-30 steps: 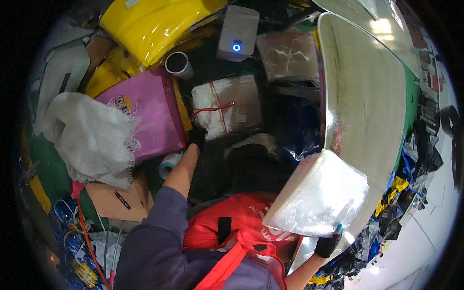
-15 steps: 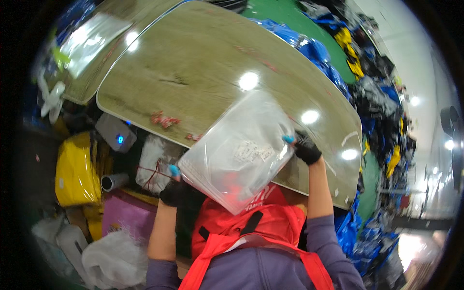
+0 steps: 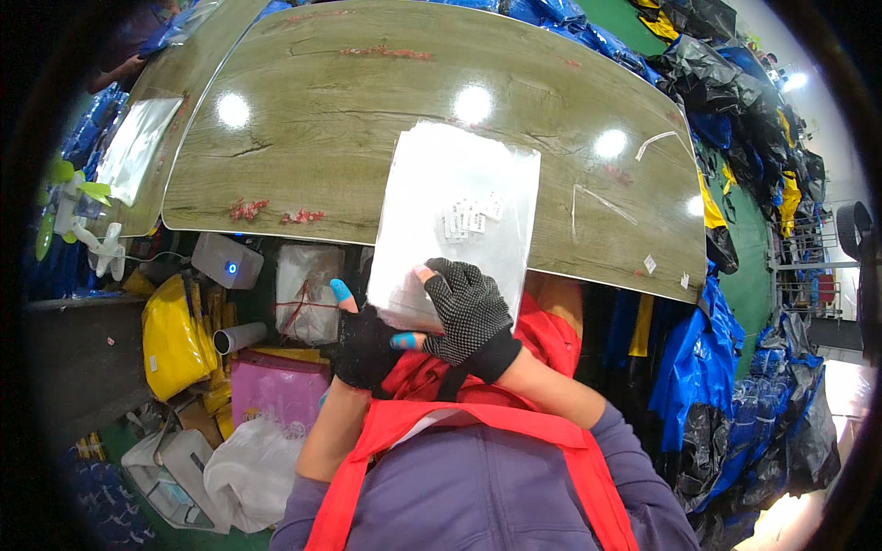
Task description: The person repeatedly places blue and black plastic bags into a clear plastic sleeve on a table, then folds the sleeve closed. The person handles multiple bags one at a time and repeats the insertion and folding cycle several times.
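Both hands wear black fingerless gloves with blue fingertip covers. A stack of clear plastic bags (image 3: 459,216) lies on the wooden table (image 3: 303,129), its near end hanging over the table's front edge. My right hand (image 3: 467,310) presses on that near end from above. My left hand (image 3: 363,340) grips the same end from below and from the left. Small white labels show through the plastic near the stack's middle.
Under the table's left side lie a yellow bag (image 3: 173,340), a pink package (image 3: 274,390), a white bundle tied with red string (image 3: 308,294), a cardboard tube (image 3: 237,338) and a white device with a blue light (image 3: 227,262). Blue and black bags (image 3: 726,349) pile at right.
The view swung up from the clutter below to the tabletop. The plastic bags, held up in the air before, now lie flat on the table with both hands together at their near end.
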`<state>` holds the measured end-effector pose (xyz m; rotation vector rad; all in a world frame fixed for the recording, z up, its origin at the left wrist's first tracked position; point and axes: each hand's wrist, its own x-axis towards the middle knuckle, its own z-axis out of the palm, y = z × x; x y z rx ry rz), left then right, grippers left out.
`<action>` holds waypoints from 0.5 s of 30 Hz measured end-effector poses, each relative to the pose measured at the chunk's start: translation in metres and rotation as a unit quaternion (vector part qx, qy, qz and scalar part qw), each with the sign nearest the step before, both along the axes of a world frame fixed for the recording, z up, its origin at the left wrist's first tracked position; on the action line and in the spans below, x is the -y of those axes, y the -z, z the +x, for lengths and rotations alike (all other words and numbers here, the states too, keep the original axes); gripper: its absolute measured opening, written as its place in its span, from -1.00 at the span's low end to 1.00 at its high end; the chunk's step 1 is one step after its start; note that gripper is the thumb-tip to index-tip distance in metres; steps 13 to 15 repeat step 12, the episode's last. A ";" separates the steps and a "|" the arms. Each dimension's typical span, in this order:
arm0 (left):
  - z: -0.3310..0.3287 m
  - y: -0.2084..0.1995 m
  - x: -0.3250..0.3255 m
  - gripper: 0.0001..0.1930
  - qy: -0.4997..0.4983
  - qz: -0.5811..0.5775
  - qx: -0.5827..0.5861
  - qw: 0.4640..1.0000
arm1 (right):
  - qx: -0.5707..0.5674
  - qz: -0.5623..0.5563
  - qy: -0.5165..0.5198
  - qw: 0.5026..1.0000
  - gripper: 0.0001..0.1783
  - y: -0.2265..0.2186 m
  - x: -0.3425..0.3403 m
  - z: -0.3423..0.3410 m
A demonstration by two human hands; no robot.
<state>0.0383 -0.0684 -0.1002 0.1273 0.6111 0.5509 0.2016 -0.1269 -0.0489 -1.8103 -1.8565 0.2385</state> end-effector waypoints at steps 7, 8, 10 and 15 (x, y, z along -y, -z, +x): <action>0.017 -0.010 0.009 -0.03 0.098 0.397 -0.101 0.907 | -0.060 0.032 0.043 0.997 -0.03 0.014 0.007 0.006; 0.015 -0.003 0.004 -0.10 0.106 0.358 -0.114 0.921 | -0.019 -0.005 0.024 1.000 -0.03 0.010 0.008 0.008; 0.008 0.018 -0.002 -0.24 0.119 0.378 -0.060 0.916 | 0.050 -0.048 -0.045 0.997 -0.04 0.000 0.010 0.019; -0.003 0.049 -0.015 -0.33 0.141 0.490 -0.194 0.838 | -0.094 -0.192 -0.072 0.974 -0.10 -0.005 0.005 0.020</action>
